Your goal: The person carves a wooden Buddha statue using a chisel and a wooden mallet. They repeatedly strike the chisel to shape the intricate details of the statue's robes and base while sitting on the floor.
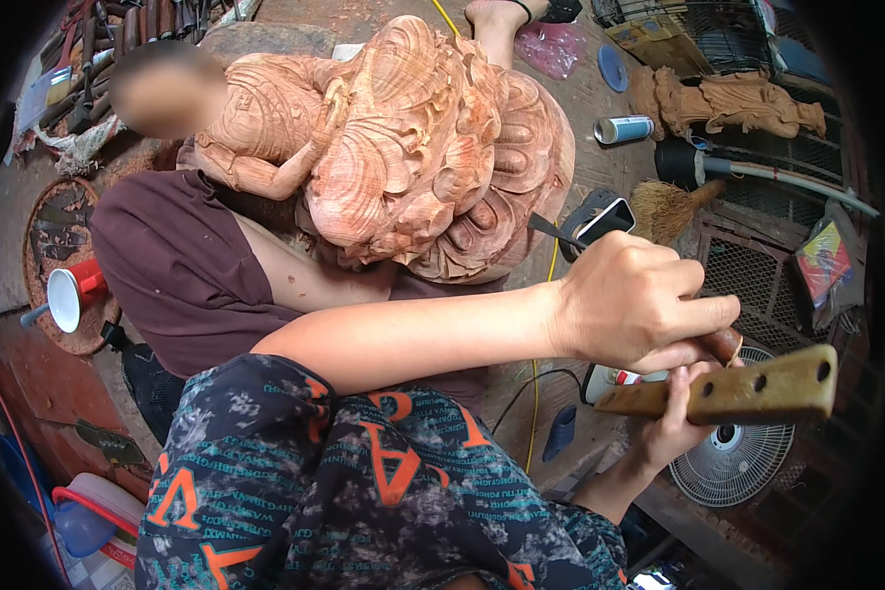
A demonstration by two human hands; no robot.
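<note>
A large carved wooden statue (403,167) of a seated figure lies on its side against my bent leg, its lotus-like base toward the right. My left hand (644,305) is closed around a carving chisel. The chisel's dark flat blade (555,232) sticks out to the left, beside the base, and its brown wooden handle end (724,343) shows below the fist. Lower right, my right hand (677,418) grips a yellowish wooden bar (772,385) with several dark holes, whose near face hides part of the fingers. The bar lies close to the handle end; whether they touch, I cannot tell.
Several chisels (133,29) lie at the upper left. A round tray (37,231) with shavings and a red-and-white cup (66,298) are at the left. On the right are a smaller carved figure (737,106), a straw brush (664,208), a phone (608,221) and a fan (733,462).
</note>
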